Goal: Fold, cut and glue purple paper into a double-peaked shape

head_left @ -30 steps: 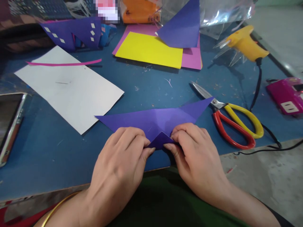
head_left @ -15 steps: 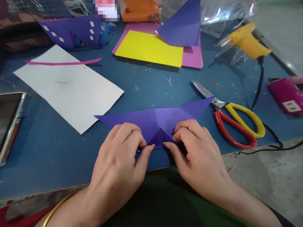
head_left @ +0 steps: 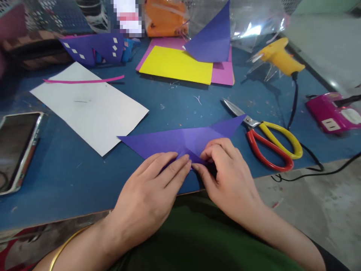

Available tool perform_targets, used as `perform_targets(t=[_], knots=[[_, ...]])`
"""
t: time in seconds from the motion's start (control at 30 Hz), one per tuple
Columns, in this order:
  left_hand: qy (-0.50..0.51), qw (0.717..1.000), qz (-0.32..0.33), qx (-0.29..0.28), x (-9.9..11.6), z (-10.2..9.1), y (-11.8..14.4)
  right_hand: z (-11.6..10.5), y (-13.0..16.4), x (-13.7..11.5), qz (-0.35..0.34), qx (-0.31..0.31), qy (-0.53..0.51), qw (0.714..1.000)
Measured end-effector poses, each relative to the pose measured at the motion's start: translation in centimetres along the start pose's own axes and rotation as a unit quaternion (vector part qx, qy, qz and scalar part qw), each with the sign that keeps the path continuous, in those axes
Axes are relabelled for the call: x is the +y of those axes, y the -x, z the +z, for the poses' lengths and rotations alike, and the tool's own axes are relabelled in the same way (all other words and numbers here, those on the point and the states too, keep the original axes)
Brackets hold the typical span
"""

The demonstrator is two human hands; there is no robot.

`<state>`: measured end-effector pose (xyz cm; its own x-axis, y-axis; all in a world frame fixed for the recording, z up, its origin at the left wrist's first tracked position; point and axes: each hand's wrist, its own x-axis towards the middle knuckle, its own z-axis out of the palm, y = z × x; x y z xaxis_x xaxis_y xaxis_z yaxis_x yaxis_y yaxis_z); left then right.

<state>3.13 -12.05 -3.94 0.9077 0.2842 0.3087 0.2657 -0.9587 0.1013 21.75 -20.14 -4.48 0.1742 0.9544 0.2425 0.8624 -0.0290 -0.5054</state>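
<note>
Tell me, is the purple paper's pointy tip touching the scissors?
Touching. In the head view, the purple paper's right tip lies over the scissors at the pivot, with no blue table showing between them.

Both hands, left [head_left: 146, 195] & right [head_left: 225, 177], pressing folded purple paper [head_left: 169, 141], scissors [head_left: 267, 141] nearby, blue table [head_left: 70, 177]

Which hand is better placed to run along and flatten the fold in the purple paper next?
Probably the left hand: its fingers lie flat and extended on the folded purple paper, ready to slide. The right hand is curled, pinching the paper's near corner, so it seems better suited to holding.
</note>
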Motion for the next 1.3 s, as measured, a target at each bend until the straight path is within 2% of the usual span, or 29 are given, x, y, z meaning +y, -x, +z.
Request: perform_targets(t=[0.1,0.27,0.3,0.37,0.47,0.53,0.6,0.77,0.93,1.13,1.3], knots=[[-0.022,1.0,0.004,-0.013,0.0,-0.3,0.1,0.3,0.4,0.1,0.014,0.03,-0.026,0.999],[-0.019,1.0,0.012,-0.015,-0.1,-0.4,0.1,0.6,1.3,0.8,0.024,0.101,-0.001,0.995],[-0.018,1.0,0.015,-0.015,-0.1,-0.3,0.2,0.6,1.5,1.0,0.003,0.125,0.003,0.992],[-0.016,1.0,0.02,-0.014,-0.3,-0.1,0.2,0.7,1.9,1.3,-0.085,0.144,0.004,0.986],[-0.009,0.999,0.027,-0.014,-0.5,0.1,0.4,1.0,2.5,1.5,-0.234,0.092,0.015,0.968],[-0.001,1.0,0.028,-0.015,-0.6,-0.1,0.6,1.2,2.9,1.6,-0.27,0.062,0.035,0.96],[0.001,1.0,0.026,0.0,-0.5,-0.3,1.0,1.4,3.2,1.7,-0.278,0.052,0.058,0.957],[-0.052,0.995,0.026,0.086,0.1,-0.4,2.4,1.4,3.3,1.8,-0.279,0.022,0.095,0.955],[-0.091,0.993,0.023,0.065,0.3,0.0,2.4,1.3,3.2,1.4,-0.266,0.031,0.105,0.958],[-0.087,0.992,0.043,0.077,0.4,-0.3,1.4,1.2,3.1,0.8,-0.268,0.038,0.125,0.955],[-0.1,0.992,0.004,0.076,0.8,0.3,1.5,1.3,3.5,0.8,-0.261,0.026,0.139,0.955]])
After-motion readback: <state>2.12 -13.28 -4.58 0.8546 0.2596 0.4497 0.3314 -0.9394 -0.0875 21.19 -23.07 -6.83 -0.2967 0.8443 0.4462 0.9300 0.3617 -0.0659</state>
